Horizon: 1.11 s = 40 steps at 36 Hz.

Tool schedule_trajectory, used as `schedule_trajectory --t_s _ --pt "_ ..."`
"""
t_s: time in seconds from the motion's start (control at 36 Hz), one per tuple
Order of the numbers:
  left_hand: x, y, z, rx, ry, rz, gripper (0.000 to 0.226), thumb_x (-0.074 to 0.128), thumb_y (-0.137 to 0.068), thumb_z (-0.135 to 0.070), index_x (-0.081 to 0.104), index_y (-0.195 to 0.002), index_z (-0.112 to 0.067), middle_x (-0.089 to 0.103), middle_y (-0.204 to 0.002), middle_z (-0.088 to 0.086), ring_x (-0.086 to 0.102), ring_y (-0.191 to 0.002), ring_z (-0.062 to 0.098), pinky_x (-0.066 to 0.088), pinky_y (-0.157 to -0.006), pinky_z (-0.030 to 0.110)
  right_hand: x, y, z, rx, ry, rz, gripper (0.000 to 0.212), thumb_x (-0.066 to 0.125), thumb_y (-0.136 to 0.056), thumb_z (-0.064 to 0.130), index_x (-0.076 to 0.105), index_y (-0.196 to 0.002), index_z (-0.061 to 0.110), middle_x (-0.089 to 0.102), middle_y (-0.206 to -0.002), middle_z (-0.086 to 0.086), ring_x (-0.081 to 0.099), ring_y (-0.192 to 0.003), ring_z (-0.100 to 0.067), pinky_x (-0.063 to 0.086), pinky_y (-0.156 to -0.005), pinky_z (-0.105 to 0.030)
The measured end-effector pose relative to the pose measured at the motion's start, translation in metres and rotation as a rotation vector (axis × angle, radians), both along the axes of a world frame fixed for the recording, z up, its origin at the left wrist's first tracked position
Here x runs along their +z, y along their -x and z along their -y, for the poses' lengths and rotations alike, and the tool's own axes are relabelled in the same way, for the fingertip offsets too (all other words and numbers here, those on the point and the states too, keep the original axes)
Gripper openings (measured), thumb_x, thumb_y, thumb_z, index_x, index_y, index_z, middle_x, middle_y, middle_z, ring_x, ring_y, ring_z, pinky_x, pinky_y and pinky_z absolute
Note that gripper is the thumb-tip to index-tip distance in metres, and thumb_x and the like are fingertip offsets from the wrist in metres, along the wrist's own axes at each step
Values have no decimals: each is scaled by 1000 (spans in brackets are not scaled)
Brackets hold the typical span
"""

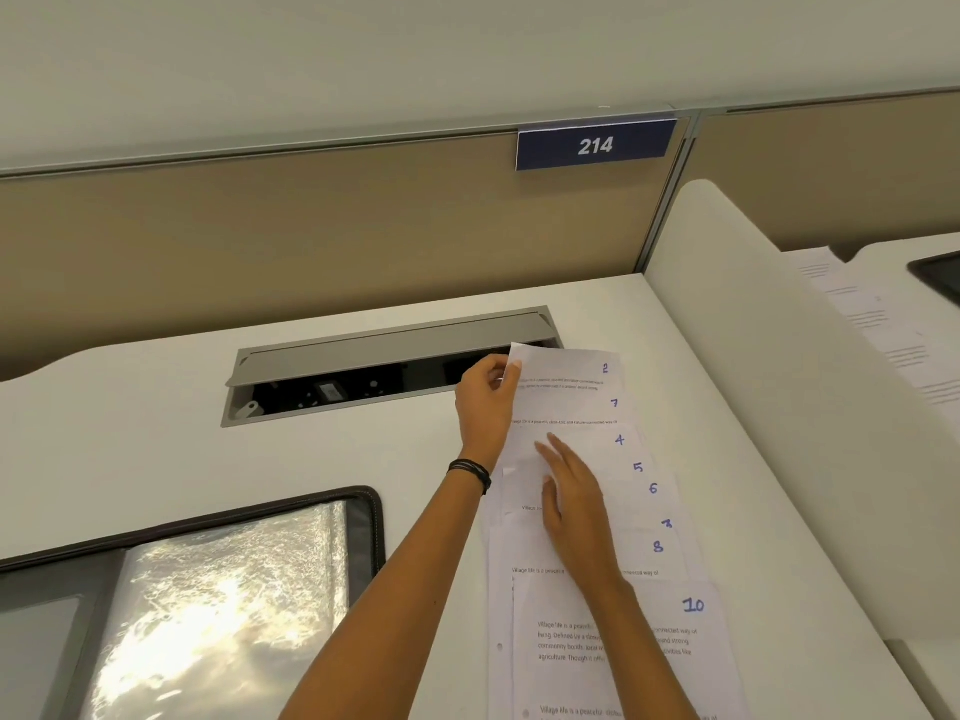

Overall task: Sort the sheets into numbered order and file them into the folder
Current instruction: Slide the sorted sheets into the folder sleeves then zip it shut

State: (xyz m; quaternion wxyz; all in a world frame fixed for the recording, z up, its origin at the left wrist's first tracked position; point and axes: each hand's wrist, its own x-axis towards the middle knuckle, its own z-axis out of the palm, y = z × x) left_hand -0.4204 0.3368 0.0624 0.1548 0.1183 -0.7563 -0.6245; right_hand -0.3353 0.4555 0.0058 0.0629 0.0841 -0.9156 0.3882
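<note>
Several white sheets lie fanned in an overlapping column on the right of the desk, each with a blue handwritten number. From far to near they read 2, 7, 4, 5, 6, 3, 8, 10. My left hand pinches the left edge of the far sheet marked 2, whose corner lifts off the desk. My right hand lies flat with fingers spread on the middle sheets, near the sheet marked 4. The sheet marked 10 is nearest me. The open folder with shiny clear sleeves lies at the lower left.
An open grey cable tray is sunk into the desk just behind the sheets. A beige partition with a blue 214 sign stands at the back. A white divider bounds the right side, with more papers beyond it.
</note>
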Motion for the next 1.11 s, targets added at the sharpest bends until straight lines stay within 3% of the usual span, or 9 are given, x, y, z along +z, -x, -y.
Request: schedule_trajectory --t_s 0.17,0.31,0.39,0.64,0.86,1.03,1.11 --pt "8 -4 5 -73 23 11 9 57 -95 -22 63 -91 -16 63 -81 -11 62 -75 4 52 -67 13 28 43 17 24 60 -27 49 48 -96 15 34 -143 12 38 -148 -7 34 -137 -21 27 -112 -34" --pt "14 -4 9 -87 12 7 10 58 -94 -21 65 -95 -14 67 -89 -3 64 -79 8 53 -70 14 37 56 25 -16 82 -56 41 53 -93 10 45 -133 10 51 -134 -10 46 -125 -25 31 -110 -37" --pt "16 -4 12 -83 6 2 17 58 -94 -22 66 -99 -8 69 -95 3 66 -84 14 55 -72 17 40 57 24 18 1 -101 34 52 -92 3 51 -125 10 56 -126 -9 47 -123 -25 24 -116 -45" --pt "41 -7 11 -61 -26 -93 19 58 -94 -22 65 -103 -6 68 -97 5 65 -88 17 55 -76 19 25 48 24 55 -122 -122 27 54 -92 6 59 -118 7 61 -122 -12 55 -118 -29 10 -114 -46" --pt "85 -21 9 -69 -49 -260 17 56 -96 -22 65 -103 -10 70 -95 5 65 -87 16 54 -74 27 21 39 23 69 -231 -11 37 50 -93 5 51 -130 10 44 -144 -10 34 -138 -26 1 -115 -44" --pt "121 -44 13 -97 -54 -370 12 54 -95 -22 63 -102 -17 68 -96 1 64 -88 16 55 -75 27 32 30 24 116 -269 68 53 48 -96 8 30 -145 16 16 -157 -5 15 -145 -24 8 -117 -44" --pt "131 -53 15 -118 -37 -402 12 54 -94 -22 62 -101 -18 67 -94 -1 63 -87 14 53 -74 23 36 30 25 98 -221 90 58 50 -94 6 26 -147 18 14 -158 -4 15 -145 -24 13 -117 -46"
